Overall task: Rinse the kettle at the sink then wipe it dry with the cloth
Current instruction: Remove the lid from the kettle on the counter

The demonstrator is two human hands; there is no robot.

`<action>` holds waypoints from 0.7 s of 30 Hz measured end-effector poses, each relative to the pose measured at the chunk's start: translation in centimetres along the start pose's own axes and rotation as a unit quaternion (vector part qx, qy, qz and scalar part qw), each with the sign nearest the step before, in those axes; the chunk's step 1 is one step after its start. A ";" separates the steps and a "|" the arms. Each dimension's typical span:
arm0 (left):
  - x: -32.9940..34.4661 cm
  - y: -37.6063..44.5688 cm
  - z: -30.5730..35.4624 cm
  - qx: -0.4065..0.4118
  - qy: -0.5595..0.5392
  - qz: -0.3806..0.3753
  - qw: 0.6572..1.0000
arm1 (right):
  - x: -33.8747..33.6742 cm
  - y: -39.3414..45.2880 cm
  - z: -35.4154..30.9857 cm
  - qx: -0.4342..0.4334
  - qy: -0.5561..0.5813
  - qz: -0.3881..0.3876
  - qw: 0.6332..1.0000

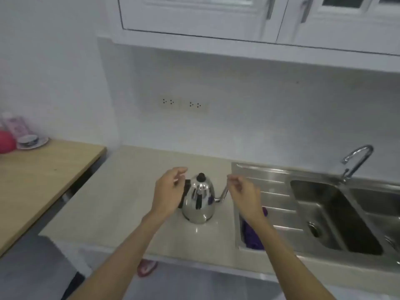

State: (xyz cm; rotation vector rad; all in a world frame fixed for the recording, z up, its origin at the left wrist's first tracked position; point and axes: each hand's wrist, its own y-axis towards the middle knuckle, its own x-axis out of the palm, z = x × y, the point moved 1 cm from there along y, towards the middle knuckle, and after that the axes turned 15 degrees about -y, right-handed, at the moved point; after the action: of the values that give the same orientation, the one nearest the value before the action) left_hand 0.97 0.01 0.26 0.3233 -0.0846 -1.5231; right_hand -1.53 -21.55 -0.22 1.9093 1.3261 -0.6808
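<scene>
The left hand (167,191) is at the left side of the kettle (198,200), in front of its black handle (184,194). Its grip is half open, with the fingers curled and the thumb apart, and it has nothing in it; I cannot tell if the palm touches the handle. The right hand (243,192) is at the right side, just beside the tip of the thin spout (223,194). Its grip is also loosely curled and holds nothing; whether the fingertips touch the spout is not clear because of blur.

The kettle stands upright on the pale bench (134,191), between the two hands. It is shiny steel with a black knob (201,177) on the lid. No brand or writing can be read on it.

To the right of the kettle is the steel sink (324,215) with a ribbed drainboard (272,191). A purple cloth (253,237) lies on the near part of the drainboard, partly hidden under the right forearm. The curved tap (357,161) stands at the far side of the sink.

On the far wall there are two white sockets (184,103). At the far left, on a wooden table (43,169), stand a cup on a saucer (30,141), a pink bottle (16,124) and a red round thing (6,141). The label of the bottle is too blurred to read.
</scene>
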 end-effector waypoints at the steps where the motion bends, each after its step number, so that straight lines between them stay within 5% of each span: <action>1: -0.1 0.2 -1.4 -0.016 0.004 -0.009 1.000 | 1.5 0.6 0.2 -0.002 -0.012 -0.023 1.000; 6: -0.3 3.6 -7.5 -0.084 0.045 -0.089 0.992 | 7.8 4.7 0.1 0.011 -0.041 -0.111 0.993; 21: 3.2 12.1 -15.7 -0.210 0.175 -0.210 0.939 | 14.9 9.9 1.6 -0.015 -0.070 -0.083 0.994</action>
State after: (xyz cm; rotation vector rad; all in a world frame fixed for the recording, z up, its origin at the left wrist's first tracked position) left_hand 16.80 -0.56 -12.04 0.2725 0.6202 -1.8309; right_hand 12.80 -16.54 -9.90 1.7073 1.4066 -0.8564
